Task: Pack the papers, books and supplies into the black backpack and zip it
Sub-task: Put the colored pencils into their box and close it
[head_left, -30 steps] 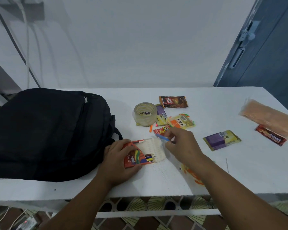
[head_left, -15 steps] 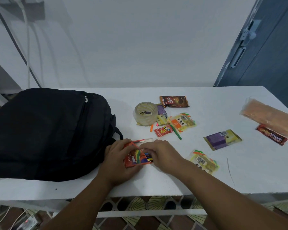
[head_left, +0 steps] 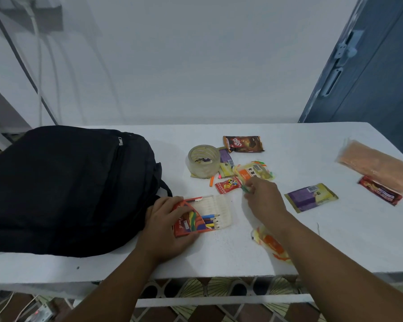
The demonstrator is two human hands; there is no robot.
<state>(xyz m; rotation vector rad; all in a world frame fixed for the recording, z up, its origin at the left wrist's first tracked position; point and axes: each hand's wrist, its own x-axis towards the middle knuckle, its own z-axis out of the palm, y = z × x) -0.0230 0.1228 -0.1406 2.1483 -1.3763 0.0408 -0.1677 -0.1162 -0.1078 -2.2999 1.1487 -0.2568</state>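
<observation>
At frame centre, left hand (head_left: 165,225) grips the light, stiff orange cardboard pencil box (head_left: 191,219) by its edges; right hand (head_left: 263,197) fingers pinch a slim green pencil (head_left: 244,188), best held mid-shaft.

The backpack (head_left: 56,189) runs off the left edge; the right forearm covers most of a yellow-orange packet (head_left: 269,244); the right hand (head_left: 264,199) hides most of the green pencil (head_left: 244,188) it pinches

There is just one camera, worn on the person's head. It looks forward and down, close over the white desk (head_left: 289,247). Both arms come in from the bottom of the frame. A wall fills the top.
</observation>
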